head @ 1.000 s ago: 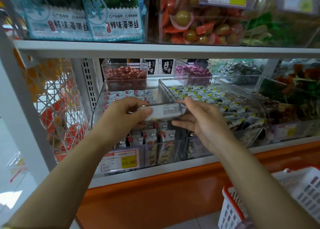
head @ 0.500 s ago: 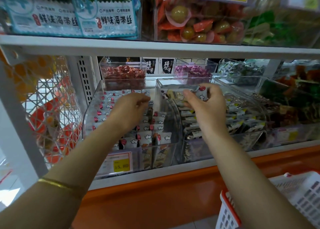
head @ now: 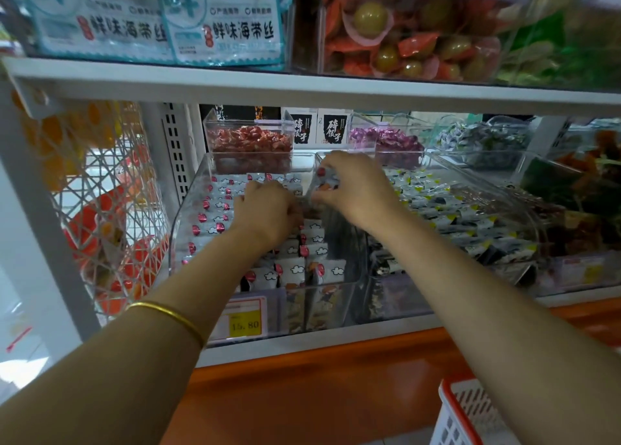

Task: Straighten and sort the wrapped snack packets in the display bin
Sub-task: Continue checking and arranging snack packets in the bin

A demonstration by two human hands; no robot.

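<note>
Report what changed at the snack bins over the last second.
Both hands left the front, where they held a packet stack together, and moved back. The right hand now pinches a red-dotted packet near the rear, by the right wall of the left bin. The left hand dropped among the cloud-print packets, its grip hidden. The bin and price tag stayed put.

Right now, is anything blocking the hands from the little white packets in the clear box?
Nothing visible does. The left hand is down among the white cloud-printed snack packets inside the clear plastic display bin. The right hand pinches one of them near the bin's right wall.
</note>
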